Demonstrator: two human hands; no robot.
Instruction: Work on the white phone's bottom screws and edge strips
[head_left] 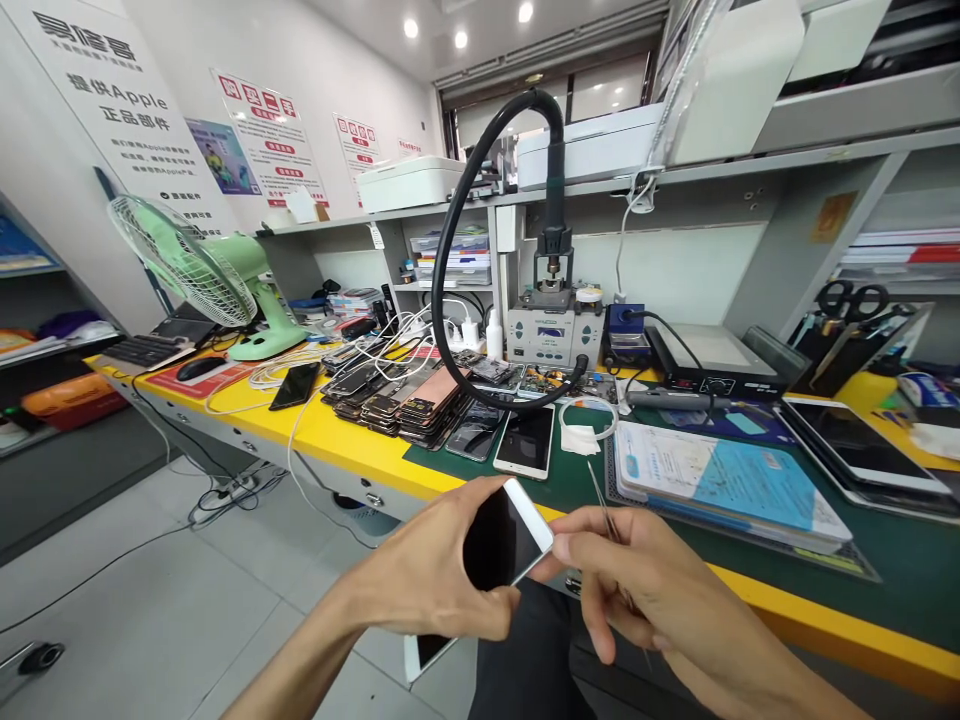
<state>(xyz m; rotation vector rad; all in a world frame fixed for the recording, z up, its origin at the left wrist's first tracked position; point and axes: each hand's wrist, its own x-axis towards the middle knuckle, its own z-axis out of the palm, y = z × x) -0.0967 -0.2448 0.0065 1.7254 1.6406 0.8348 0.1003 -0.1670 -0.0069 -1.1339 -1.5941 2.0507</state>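
My left hand (416, 565) is wrapped round a white smartphone (499, 545) with a black screen, held tilted above my lap. The phone's far lower end shows below that hand. At the phone's right-hand corner, the thumb and forefinger of my right hand (637, 575) touch the edge. The same hand grips slim metal tweezers (600, 492), their tips pointing up and away from the phone; the lower part is mostly hidden by the fingers. On the green mat just beyond lies another white phone (526, 440), screen up, beside a dark phone (474, 430).
Stacks of phone parts (431, 400) lie on the yellow-edged bench. A thick black hose (442, 250) arches over a grey rework station (551, 335). To the right are blue-and-white booklets (720, 480) and a tablet (862, 440). A green fan (247, 280) stands left.
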